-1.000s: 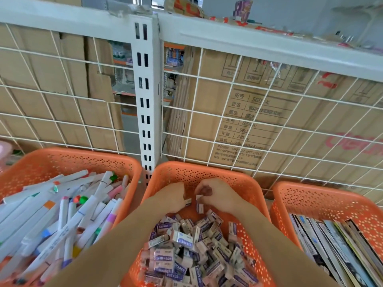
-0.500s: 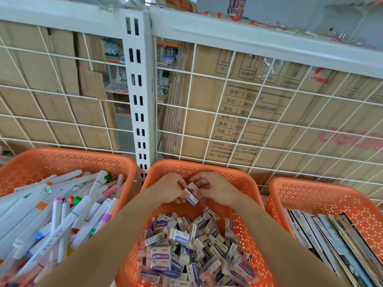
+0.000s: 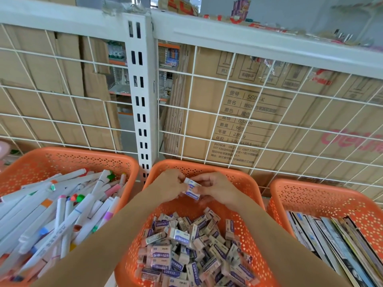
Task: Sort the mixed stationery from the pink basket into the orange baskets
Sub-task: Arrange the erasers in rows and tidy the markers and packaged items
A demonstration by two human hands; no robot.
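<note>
At the far left edge a small piece of something pink (image 3: 3,149) shows; too little of it is visible to say more.

Next to it stands the left orange basket (image 3: 62,160), against the wire grid (image 3: 269,112). It is filled with white markers (image 3: 68,214) with caps of many colours. They lie crossed over each other and reach up to the rim on the near side.

A white slotted post (image 3: 142,100) rises behind the gap between the left and the middle basket. Behind the grid stand brown cardboard boxes (image 3: 209,125).

The middle orange basket (image 3: 246,184) holds a heap of erasers (image 3: 186,245) in purple and white sleeves, gathered in its near half. Its far half shows bare bottom. Both forearms reach over this basket from the near edge.

The left hand (image 3: 167,187) and the right hand (image 3: 219,189) meet above the far part of the middle basket, near its back rim. The fingers of both hands are curled. Between them they pinch a wrapped eraser (image 3: 192,193) with the word ERASER on its sleeve, the left hand at its left end and the right hand at its right end. A white piece sits just above it in the fingers; I cannot tell if this is a second eraser. The wrapped eraser is in the air, apart from the heap below.

The right orange basket (image 3: 331,195) holds thin booklets (image 3: 331,245), standing on edge in a row in its near part.
</note>
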